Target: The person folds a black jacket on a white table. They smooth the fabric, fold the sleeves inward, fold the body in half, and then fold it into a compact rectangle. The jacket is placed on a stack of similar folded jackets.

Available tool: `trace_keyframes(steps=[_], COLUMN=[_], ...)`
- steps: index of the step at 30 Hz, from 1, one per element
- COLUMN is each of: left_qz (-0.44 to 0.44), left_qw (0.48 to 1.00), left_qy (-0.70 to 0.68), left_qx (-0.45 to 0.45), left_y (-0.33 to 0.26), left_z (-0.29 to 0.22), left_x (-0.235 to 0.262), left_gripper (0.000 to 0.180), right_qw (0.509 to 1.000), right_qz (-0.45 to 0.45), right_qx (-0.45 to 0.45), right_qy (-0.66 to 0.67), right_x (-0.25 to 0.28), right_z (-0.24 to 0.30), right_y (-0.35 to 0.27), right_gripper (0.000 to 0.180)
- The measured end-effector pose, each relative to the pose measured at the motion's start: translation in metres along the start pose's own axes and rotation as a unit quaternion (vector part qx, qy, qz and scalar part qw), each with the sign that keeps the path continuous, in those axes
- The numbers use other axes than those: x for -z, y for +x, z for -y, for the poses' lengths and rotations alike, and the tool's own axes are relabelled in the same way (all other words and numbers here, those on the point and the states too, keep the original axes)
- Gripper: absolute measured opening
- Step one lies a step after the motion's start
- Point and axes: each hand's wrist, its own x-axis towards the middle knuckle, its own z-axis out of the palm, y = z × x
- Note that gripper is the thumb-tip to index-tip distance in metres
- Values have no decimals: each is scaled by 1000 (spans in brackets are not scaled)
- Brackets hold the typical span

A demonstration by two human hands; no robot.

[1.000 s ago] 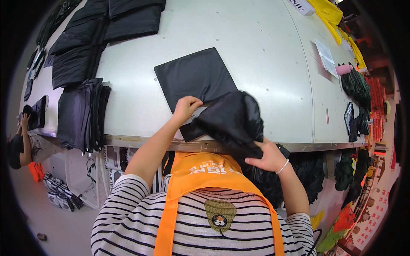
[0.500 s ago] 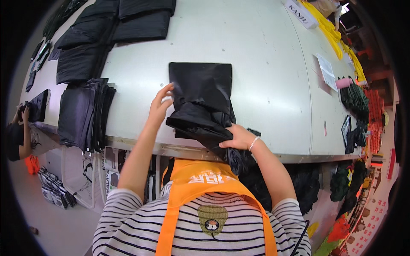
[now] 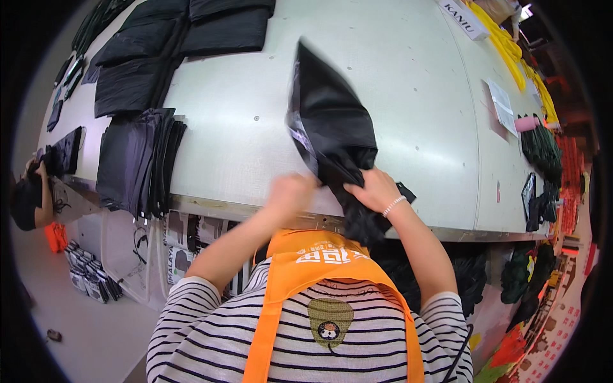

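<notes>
A glossy black fabric piece stands partly raised over the pale table, its pointed end turned away from me. Its lower part is bunched and hangs over the near edge. My right hand is closed around that bunched part, thumb on top. Beside the fabric's lower left side is my left hand, smeared by motion; its fingers cannot be made out, nor whether it touches the fabric. Along the fabric's left edge runs a lighter, shiny strip.
Stacked folded black pieces lie at the table's left edge, with more black piles behind. To the right are a paper sheet, a pink roll and yellow cloth. At far left, another person's arm handles black cloth.
The black fabric was lying flat on the table; now its far end is lifted and swung into a point. My left hand has moved from its left side down toward me.
</notes>
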Motion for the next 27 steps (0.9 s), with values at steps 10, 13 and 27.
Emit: trace_keyframes(steps=[10,13,27], left_qz=[-22,85,-7], left_qw=[994,956,960], left_qy=[49,270,-232], left_qx=[-93,-79,-158], left_y=[120,163,35], left_z=[-82,-65,10], left_x=[51,5,46], left_gripper=[34,17,73], right_qw=[981,985,895], right_qz=[-171,-125,-300], right_qx=[53,81,-68], right_qy=[-79,-87,322], right_x=[-43,-37,-41], right_z=[19,41,-33], right_y=[28,23,36], right_gripper=[29,25,36])
